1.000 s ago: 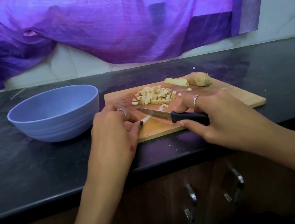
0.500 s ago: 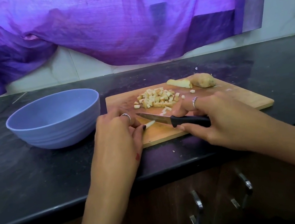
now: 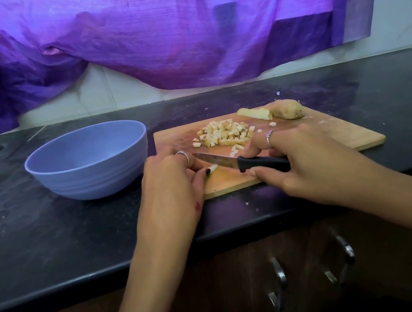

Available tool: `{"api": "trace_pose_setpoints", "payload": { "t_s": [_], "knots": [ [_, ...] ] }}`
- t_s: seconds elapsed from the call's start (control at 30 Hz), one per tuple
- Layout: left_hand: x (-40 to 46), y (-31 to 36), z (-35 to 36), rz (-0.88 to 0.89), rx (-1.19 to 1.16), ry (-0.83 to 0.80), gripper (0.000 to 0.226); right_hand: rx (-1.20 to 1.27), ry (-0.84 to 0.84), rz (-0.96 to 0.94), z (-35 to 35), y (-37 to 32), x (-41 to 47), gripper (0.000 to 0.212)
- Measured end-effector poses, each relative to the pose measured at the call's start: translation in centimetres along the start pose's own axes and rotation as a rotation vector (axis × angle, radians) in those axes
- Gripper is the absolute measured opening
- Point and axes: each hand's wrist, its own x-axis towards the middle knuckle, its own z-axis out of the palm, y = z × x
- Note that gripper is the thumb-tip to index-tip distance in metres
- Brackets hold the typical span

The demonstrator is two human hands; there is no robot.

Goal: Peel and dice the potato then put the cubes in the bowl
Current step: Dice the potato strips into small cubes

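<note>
Purple cloth (image 3: 165,34), black counter (image 3: 49,236)

Bowl (image 3: 86,162) pale blue. Board (image 3: 332,134) tan wood. Potato cubes (image 3: 225,133) pale yellow, some brown skin edges. Knife (image 3: 241,162): black handle, steel blade. Worktop (image 3: 49,236) black, speckled. Cloth (image 3: 164,26) purple.

A home kitchen, probably; dark stone counter (image 3: 49,236), tiled wall (image 3: 121,93), cabinet handles (image 3: 280,279) below.

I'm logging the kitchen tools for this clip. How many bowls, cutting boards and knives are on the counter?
Bowls: 1, the blue bowl
Cutting boards: 1, the wooden cutting board
Knives: 1, the black-handled knife, held by the right hand
Total: 3
</note>
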Motion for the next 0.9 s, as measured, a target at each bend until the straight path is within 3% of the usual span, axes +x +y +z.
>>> {"api": "trace_pose_setpoints", "payload": {
  "t_s": [0.17, 0.3, 0.37, 0.47, 0.7, 0.9],
  "knots": [
    [0.1, 0.0, 0.1, -0.004, 0.012, -0.002, 0.016, -0.083, -0.017, -0.017, 0.4, -0.3, 0.5, 0.025],
    [0.1, -0.2, 0.1, 0.014, 0.01, 0.012, 0.015, -0.043, -0.044, -0.007, -0.5, 0.3, -0.7, 0.012],
    [0.1, -0.3, 0.1, 0.018, 0.013, 0.011, 0.015, -0.014, -0.007, 0.013, -0.9, 0.5, -1.0, 0.022],
    [0.0, -0.3, 0.0, 0.027, 0.013, 0.005, 0.014, 0.048, 0.065, 0.036, -0.8, 0.2, -1.0, 0.011],
    [0.1, -0.1, 0.1, 0.021, 0.003, 0.021, 0.014, -0.001, -0.019, 0.021, -0.4, -1.0, -0.3, 0.012],
    [0.1, -0.1, 0.0, 0.031, 0.01, 0.011, 0.013, -0.163, -0.046, 0.003, 0.1, -1.7, -0.2, 0.028]
  ]
}}
